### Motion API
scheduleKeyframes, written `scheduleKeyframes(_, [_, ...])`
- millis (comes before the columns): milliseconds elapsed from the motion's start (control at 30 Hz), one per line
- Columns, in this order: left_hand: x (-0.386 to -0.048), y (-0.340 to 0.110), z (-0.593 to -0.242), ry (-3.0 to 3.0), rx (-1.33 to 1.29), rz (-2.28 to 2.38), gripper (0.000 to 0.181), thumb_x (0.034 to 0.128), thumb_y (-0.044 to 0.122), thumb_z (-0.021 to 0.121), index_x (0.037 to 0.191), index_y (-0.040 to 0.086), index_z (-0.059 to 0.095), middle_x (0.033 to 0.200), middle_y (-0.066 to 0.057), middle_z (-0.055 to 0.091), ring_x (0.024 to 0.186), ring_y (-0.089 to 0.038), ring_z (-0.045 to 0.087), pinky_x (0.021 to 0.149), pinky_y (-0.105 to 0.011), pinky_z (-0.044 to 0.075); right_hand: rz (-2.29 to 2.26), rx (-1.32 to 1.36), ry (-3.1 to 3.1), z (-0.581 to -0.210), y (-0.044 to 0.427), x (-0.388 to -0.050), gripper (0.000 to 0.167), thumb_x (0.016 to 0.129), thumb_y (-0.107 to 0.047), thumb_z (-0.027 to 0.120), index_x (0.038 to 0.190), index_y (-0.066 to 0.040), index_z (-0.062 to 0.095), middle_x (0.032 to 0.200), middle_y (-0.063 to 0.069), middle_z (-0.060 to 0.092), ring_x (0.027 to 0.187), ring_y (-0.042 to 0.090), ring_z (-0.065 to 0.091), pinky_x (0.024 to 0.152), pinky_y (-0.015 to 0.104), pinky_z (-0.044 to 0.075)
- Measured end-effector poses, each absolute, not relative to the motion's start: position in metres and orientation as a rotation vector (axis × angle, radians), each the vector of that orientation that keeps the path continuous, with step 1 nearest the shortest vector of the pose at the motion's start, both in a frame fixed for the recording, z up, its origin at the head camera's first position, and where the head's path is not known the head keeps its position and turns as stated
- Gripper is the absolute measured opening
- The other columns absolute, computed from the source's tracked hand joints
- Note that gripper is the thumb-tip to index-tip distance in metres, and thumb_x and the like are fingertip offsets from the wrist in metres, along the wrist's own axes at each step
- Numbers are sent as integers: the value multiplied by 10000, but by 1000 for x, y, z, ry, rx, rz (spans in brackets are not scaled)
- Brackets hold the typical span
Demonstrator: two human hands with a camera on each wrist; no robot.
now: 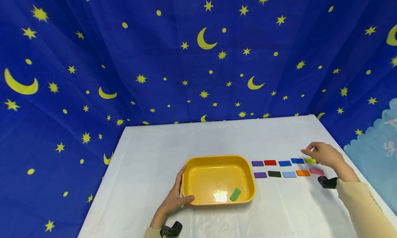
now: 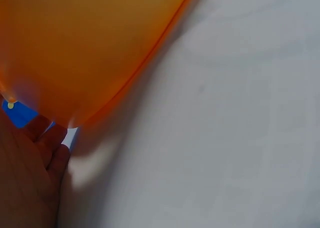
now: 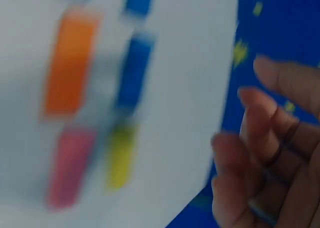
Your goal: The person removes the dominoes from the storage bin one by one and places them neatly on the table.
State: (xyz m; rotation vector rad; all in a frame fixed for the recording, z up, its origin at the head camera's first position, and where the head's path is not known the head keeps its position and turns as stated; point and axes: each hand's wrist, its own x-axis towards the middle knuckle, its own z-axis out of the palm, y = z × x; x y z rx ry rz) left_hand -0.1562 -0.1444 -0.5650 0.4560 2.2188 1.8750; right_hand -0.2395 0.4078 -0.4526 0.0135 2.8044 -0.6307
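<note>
A yellow plastic tray [image 1: 217, 158] lies on the table with a single green block [image 1: 235, 194] in its near right corner. My left hand [image 1: 173, 198] grips the tray's left end, thumb over the near rim and fingers along the outer side. Far to the right, my right hand [image 1: 325, 155] hovers above the end of two rows of coloured blocks. Its fingers are loosely bent, holding nothing in the right wrist view. Closest below are a yellow block [image 3: 120, 158], partly covered by the hand in the head view, and a pink block [image 3: 72, 168].
Between tray and right hand, the far row has purple [image 1: 257, 163], red [image 1: 270, 162] and blue [image 1: 284, 163] blocks; the near row has purple [image 1: 260, 175], black [image 1: 274, 174], light blue [image 1: 289, 175] and orange [image 1: 303, 173] ones. A starry blue curtain [image 1: 173, 62] hangs behind the white table [image 1: 149, 145].
</note>
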Motion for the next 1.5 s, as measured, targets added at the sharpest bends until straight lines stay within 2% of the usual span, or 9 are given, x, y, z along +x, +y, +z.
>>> scheduleKeyframes(267, [-156, -143, -565, 2229, 445, 1844, 1005, 766, 244, 767, 1510, 387, 105, 1574, -25, 112, 1393, -270, 172, 1061, -600, 148, -627, -528, 2877, -432, 302, -261, 208, 841, -309, 724, 860, -122, 636, 642, -26, 491, 562, 145, 454, 499, 275, 388])
scheduleKeyframes(467, [-156, -145, -565, 2232, 468, 1866, 1006, 766, 213, 766, 1514, 362, 111, 1571, -42, 126, 1388, -276, 181, 1061, -601, 145, -628, -873, 2753, -435, 231, -270, 181, 799, -289, 769, 784, -184, 623, 628, -73, 493, 563, 103, 436, 506, 248, 369])
scheduleKeyframes(600, [-157, -144, -567, 2213, 504, 1862, 1013, 776, 224, 766, 1518, 355, 88, 1574, -49, 101, 1388, -273, 180, 1060, -585, 161, -518, -1023, 2622, -442, 196, -267, 204, 784, -291, 782, 769, -174, 615, 635, -97, 490, 586, 87, 434, 538, 252, 368])
scheduleKeyframes(833, [-157, -144, -565, 2205, 508, 1873, 1027, 770, 222, 776, 1520, 352, 87, 1574, -46, 102, 1382, -257, 190, 1057, -552, 174, -275, -979, 2408, -450, 157, -256, 284, 688, -310, 851, 686, -156, 612, 616, -91, 510, 577, 89, 433, 567, 252, 375])
scheduleKeyframes(1000, [-158, -146, -566, 2213, 519, 1871, 1035, 765, 215, 779, 1523, 337, 86, 1571, -60, 112, 1373, -267, 207, 1053, -552, 182, -131, -898, 2364, -456, 145, -250, 328, 633, -229, 892, 618, -153, 574, 570, -79, 457, 539, 86, 387, 545, 223, 336])
scheduleKeyframes(1167, [-158, -146, -567, 2219, 533, 1880, 1036, 759, 216, 781, 1524, 326, 91, 1570, -70, 117, 1379, -272, 194, 1056, -555, 161, -23, -931, 2353, -460, 137, -244, 320, 603, -155, 901, 561, -158, 583, 504, -96, 433, 490, 69, 352, 487, 198, 298])
scheduleKeyframes(1367, [-159, -146, -570, 2205, 538, 1877, 1026, 768, 192, 771, 1522, 339, 90, 1567, -55, 127, 1374, -258, 206, 1056, -551, 169, 163, -967, 2327, -466, 128, -239, 330, 566, -265, 927, 558, -196, 604, 541, -114, 500, 492, 55, 435, 484, 192, 375])
scheduleKeyframes(1500, [-160, -147, -570, 2216, 526, 1863, 1022, 770, 168, 767, 1520, 341, 95, 1567, -49, 129, 1369, -248, 211, 1054, -547, 178, 183, -978, 2349, -470, 125, -240, 344, 551, -283, 932, 553, -205, 597, 543, -118, 501, 506, 51, 415, 493, 189, 370])
